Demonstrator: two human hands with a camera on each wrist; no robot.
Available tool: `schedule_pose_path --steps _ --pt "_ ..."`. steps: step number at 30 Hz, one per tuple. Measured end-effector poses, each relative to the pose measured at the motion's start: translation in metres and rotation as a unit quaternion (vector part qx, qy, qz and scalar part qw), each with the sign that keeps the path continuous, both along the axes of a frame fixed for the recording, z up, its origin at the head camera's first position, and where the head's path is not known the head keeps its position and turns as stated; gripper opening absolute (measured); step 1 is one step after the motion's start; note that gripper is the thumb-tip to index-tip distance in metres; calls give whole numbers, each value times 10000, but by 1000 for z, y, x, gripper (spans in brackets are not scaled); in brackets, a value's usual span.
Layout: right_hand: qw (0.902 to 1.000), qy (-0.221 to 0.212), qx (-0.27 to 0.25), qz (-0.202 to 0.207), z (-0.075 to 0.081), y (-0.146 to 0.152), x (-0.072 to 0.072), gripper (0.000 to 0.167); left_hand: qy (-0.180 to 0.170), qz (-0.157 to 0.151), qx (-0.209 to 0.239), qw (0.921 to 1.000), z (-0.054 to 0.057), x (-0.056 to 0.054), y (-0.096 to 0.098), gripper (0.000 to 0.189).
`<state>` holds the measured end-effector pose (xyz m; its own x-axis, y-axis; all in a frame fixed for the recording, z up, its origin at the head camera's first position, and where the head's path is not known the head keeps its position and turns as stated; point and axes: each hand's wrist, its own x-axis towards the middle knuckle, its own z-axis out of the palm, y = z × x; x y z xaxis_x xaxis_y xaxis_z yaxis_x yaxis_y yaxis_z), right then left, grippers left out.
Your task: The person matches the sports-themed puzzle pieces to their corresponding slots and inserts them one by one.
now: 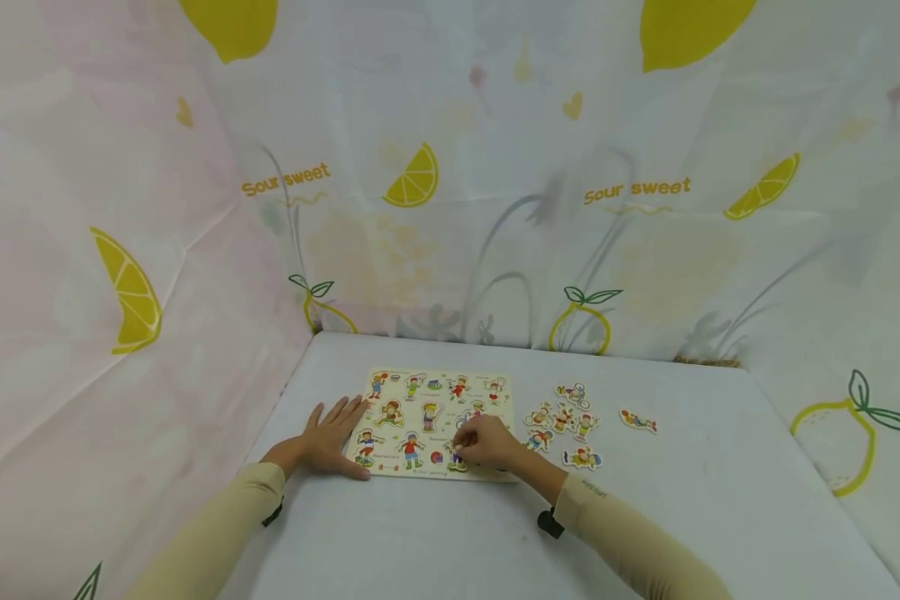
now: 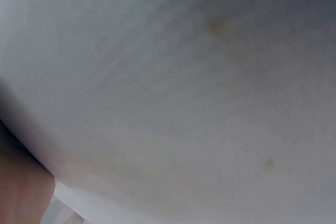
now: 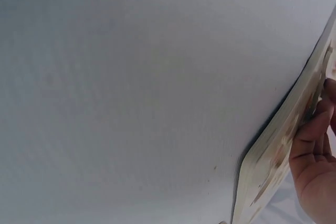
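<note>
A cream puzzle board (image 1: 411,425) with colourful sports figures lies on the white table. My left hand (image 1: 335,442) rests on its left edge, fingers spread and thumb by the near corner. At the board's near right part, my right hand (image 1: 487,442) pinches a small figure puzzle piece (image 1: 457,461), partly hidden by the fingers. In the right wrist view, the thumb and fingertips (image 3: 315,127) hold this thin piece close over the board (image 3: 262,174). Just a bit of skin shows in the left wrist view.
Right of the board lies a loose group of several figure pieces (image 1: 562,419). One more piece (image 1: 637,421) lies apart, farther right. Lemon-printed cloth walls (image 1: 457,250) stand behind and beside the white table (image 1: 675,500).
</note>
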<state>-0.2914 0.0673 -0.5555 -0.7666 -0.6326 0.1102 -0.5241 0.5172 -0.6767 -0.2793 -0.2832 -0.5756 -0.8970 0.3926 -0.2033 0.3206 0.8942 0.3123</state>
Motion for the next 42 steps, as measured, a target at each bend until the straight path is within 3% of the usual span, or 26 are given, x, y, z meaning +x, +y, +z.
schedule_pose_path --steps 6,11,16,25,33,42 --pt "9980 -363 9 -517 2 -6 2 3 18 -10 -34 10000 8 2 2 139" --pt "9969 -569 82 -544 1 -10 5 5 60 -2 -142 9999 13 8 5 134" --pt "9960 -735 93 -495 -3 -10 11 5 70 -10 -129 9999 10 13 6 133" --pt "9976 -391 415 -398 2 -15 10 10 34 5 -45 10000 12 13 7 134" --pt "9927 -560 742 -773 10 -21 11 15 7 39 -28 10000 12 12 6 135" --pt "9936 -601 685 -668 12 -23 12 12 55 56 -82 9999 17 14 6 133"
